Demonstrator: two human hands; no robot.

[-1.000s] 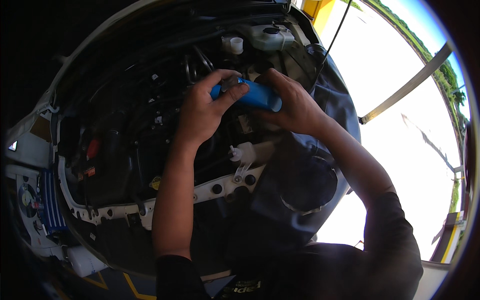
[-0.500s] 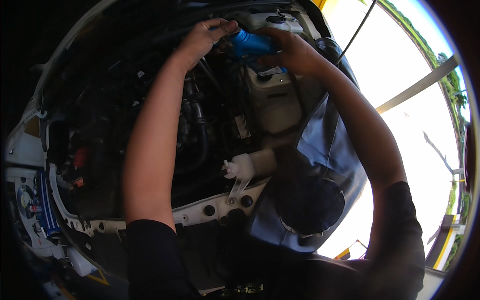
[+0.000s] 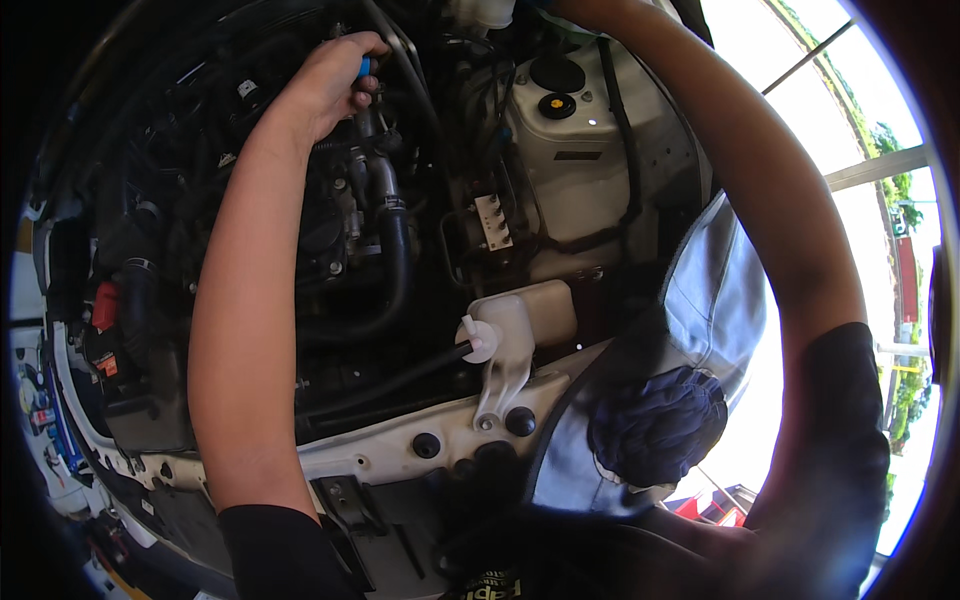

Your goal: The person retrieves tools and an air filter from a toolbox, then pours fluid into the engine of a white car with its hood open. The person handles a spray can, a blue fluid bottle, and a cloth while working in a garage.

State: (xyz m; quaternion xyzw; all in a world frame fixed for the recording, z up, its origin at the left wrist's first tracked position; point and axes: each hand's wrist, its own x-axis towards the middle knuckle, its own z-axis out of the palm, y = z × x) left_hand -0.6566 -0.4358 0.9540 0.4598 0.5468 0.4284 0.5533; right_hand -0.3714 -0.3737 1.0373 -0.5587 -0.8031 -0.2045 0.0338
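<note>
My left hand is over the engine, its fingers closed around a small blue cap. Below that hand run a metal pipe and a black hose. At the top edge, my right hand is largely cut off by the frame, and its fingers are hidden. Only a sliver of blue shows beside it, too little to name. Nearest to it is a white reservoir, also cut by the top edge.
A translucent white tank with a thin hose on its cap sits by the front body panel. A grey cover drapes the right fender, with a bunched dark blue cloth on it. Black caps top the pale strut tower.
My hands have separated; half a second ago both were at a blue bottle. The left moved left and down with the blue cap, the right up toward the edge. The view has shifted.
</note>
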